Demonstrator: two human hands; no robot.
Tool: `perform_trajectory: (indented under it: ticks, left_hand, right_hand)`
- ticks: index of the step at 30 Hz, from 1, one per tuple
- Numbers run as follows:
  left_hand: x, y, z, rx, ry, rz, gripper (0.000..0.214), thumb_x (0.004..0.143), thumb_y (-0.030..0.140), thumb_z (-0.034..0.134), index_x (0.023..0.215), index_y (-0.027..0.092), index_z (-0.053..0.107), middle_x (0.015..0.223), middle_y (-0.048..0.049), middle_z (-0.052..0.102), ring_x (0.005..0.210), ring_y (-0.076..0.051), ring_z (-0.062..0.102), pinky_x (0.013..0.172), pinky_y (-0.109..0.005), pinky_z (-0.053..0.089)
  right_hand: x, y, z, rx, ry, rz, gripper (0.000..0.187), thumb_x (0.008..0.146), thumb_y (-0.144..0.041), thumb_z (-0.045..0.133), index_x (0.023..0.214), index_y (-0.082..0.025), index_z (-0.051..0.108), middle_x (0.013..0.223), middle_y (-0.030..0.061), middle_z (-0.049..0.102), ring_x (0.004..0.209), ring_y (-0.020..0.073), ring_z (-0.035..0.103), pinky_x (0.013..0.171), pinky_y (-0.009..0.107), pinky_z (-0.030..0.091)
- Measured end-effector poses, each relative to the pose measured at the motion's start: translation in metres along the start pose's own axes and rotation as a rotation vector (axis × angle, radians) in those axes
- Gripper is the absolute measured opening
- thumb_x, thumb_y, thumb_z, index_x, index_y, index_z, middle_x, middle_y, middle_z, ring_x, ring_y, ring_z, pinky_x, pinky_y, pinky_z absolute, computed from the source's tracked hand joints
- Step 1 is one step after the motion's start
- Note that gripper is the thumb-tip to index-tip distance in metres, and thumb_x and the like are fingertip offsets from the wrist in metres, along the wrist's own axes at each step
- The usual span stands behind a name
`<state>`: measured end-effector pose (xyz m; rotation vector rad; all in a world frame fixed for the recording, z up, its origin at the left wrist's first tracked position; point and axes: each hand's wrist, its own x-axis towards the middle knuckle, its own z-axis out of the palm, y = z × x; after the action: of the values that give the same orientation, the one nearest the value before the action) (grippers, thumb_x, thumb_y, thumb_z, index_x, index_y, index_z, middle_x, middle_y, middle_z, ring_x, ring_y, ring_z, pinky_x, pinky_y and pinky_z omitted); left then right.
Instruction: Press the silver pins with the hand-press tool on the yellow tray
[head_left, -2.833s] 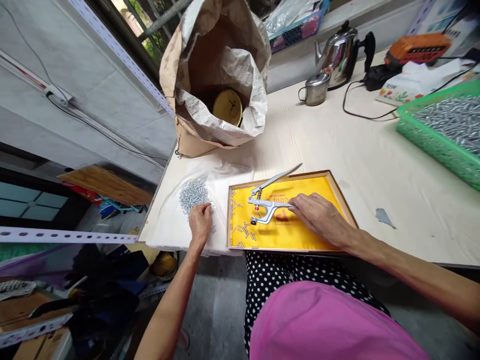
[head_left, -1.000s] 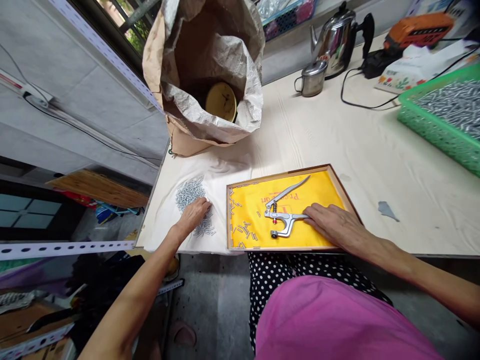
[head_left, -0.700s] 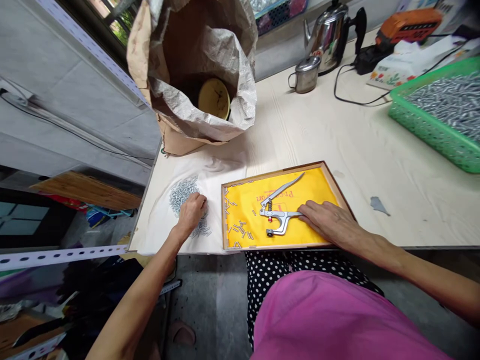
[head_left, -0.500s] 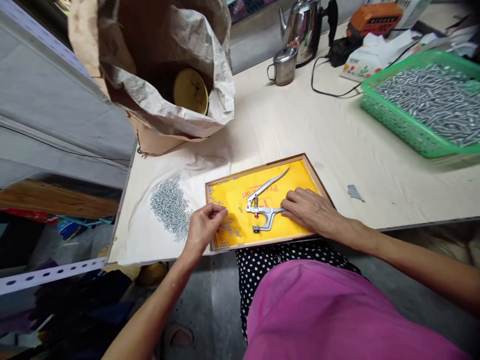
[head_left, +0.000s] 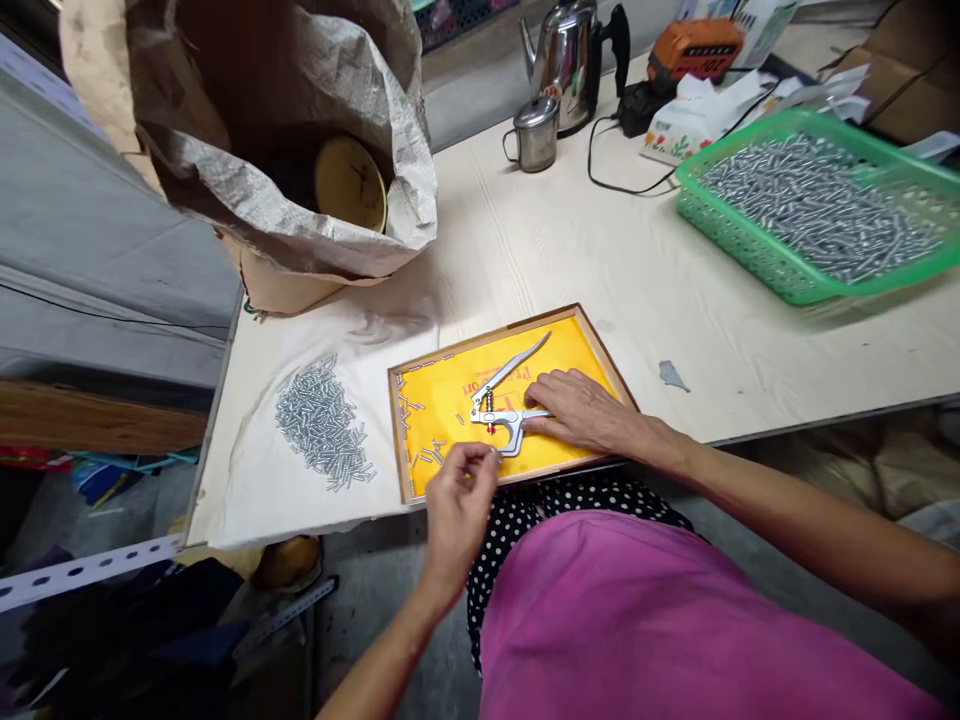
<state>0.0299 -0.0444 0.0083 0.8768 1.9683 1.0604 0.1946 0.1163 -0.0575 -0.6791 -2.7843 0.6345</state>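
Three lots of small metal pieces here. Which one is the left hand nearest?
The few scattered pieces inside the yellow tray, beside the left hand. The loose pile lies farther left on the table; the green basket sits far right.
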Motion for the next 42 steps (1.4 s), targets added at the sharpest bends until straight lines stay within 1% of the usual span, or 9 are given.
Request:
perform_trajectory:
  ticks: [5,8,10,18,22,26,31,37,42]
  left_hand:
    - [-0.056,-0.028,0.057,-0.095,-0.204,0.011,0.011,0.087,0.027,0.062,0.085,0.018,0.067,0.075,-0.0017,0.069,0.066,-0.013,0.059,0.062,-0.022,0.044]
    - [-0.067,-0.055,0.086,-0.186,-0.273,-0.102,0.006,0.084,0.016,0.06,0.079,0.017,0.064,0.074,0.0,0.066,0.067,-0.011,0.057,0.062,-0.02,0.042]
    - [-0.069,-0.07,0.094,-0.243,-0.334,-0.159,0.007,0.083,0.014,0.059,0.079,0.017,0.064,0.072,0.0013,0.064,0.064,-0.011,0.055,0.06,-0.02,0.041]
    - [-0.087,-0.095,0.092,-0.285,-0.337,-0.106,0.008,0.082,0.01,0.064,0.083,0.015,0.07,0.073,0.0013,0.064,0.067,-0.011,0.056,0.064,-0.021,0.043]
    - [-0.1,-0.102,0.098,-0.35,-0.372,-0.168,0.021,0.082,0.01,0.065,0.1,0.011,0.075,0.072,0.0003,0.065,0.063,-0.01,0.055,0.06,-0.02,0.042]
    - [-0.108,-0.104,0.094,-0.326,-0.444,-0.199,0.031,0.085,0.012,0.063,0.112,0.009,0.077,0.075,-0.0031,0.07,0.06,-0.01,0.057,0.06,-0.021,0.043]
    - [-0.109,-0.108,0.086,-0.305,-0.478,-0.217,0.027,0.086,0.012,0.061,0.105,0.008,0.079,0.078,-0.0057,0.073,0.059,-0.01,0.058,0.06,-0.021,0.044]
    - [-0.107,-0.124,0.068,-0.432,-0.445,-0.366,0.02,0.084,0.014,0.064,0.099,0.009,0.077,0.074,-0.002,0.07,0.055,-0.007,0.054,0.056,-0.019,0.042]
    - [-0.108,-0.136,0.044,-0.481,-0.341,-0.42,0.016,0.08,0.022,0.074,0.09,0.009,0.073,0.065,0.0014,0.063,0.051,-0.006,0.05,0.053,-0.019,0.039]
  right_hand:
    - [0.007,-0.001,-0.005,0.052,-0.071,0.099,0.036,0.105,-0.047,0.039,0.1,-0.019,0.062,0.098,0.0088,0.068,0.091,0.0237,0.059,0.08,0.036,0.038]
    - [0.008,0.0,-0.005,0.039,-0.076,0.113,0.036,0.104,-0.044,0.036,0.098,-0.02,0.062,0.099,0.0097,0.069,0.092,0.0246,0.061,0.081,0.037,0.04]
    - [0.008,0.0,-0.004,0.037,-0.067,0.104,0.036,0.103,-0.043,0.036,0.097,-0.02,0.062,0.099,0.0098,0.069,0.092,0.0248,0.062,0.081,0.037,0.042]
    - [0.005,0.006,0.0,0.042,-0.033,0.125,0.042,0.097,-0.057,0.039,0.095,-0.022,0.062,0.099,0.0103,0.071,0.09,0.0271,0.065,0.08,0.04,0.048]
    - [0.006,0.012,0.003,0.028,-0.014,0.16,0.046,0.095,-0.061,0.035,0.088,-0.024,0.061,0.094,0.0097,0.071,0.087,0.028,0.065,0.078,0.041,0.049]
    - [0.007,0.014,0.003,0.07,0.018,0.164,0.049,0.097,-0.06,0.029,0.086,-0.025,0.062,0.096,0.0091,0.073,0.092,0.0284,0.066,0.083,0.042,0.05]
    - [0.009,0.011,-0.001,0.123,0.029,0.188,0.052,0.096,-0.061,0.027,0.086,-0.025,0.063,0.098,0.0098,0.073,0.094,0.0281,0.066,0.09,0.042,0.05]
    - [0.01,0.013,0.0,0.078,0.011,0.242,0.048,0.092,-0.065,0.034,0.08,-0.025,0.058,0.088,0.0088,0.07,0.085,0.0273,0.064,0.079,0.039,0.048]
    - [0.008,0.014,0.003,0.05,0.029,0.213,0.047,0.092,-0.065,0.038,0.083,-0.024,0.059,0.085,0.0075,0.07,0.08,0.0253,0.064,0.073,0.036,0.048]
